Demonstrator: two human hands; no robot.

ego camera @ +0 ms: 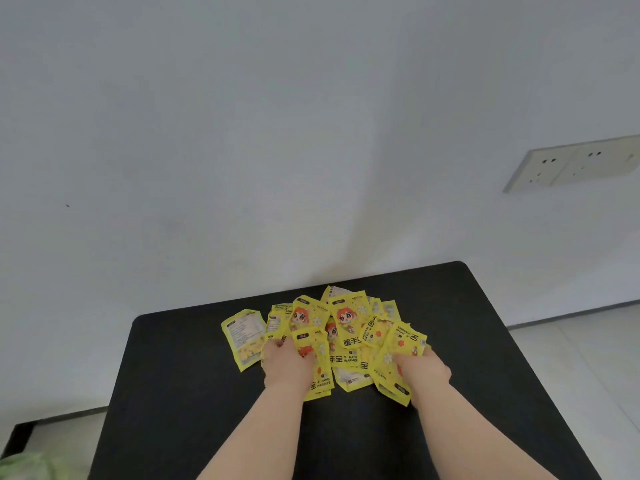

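Several yellow hand-warmer packets (346, 323) lie in an overlapping heap on a black table (194, 375); most show a red-haired cartoon figure. One packet (244, 337) lies apart at the left, printed back up. My left hand (287, 365) rests on the left side of the heap, fingers tucked among the packets. My right hand (424, 370) lies on the right side, fingers under or between packets. The fingertips of both hands are hidden, so I cannot tell whether they pinch anything.
The table stands against a white wall (311, 133). A wall socket plate (571, 164) sits at the right. Pale floor (588, 358) shows to the right of the table, and something green (24, 467) at the bottom left corner.
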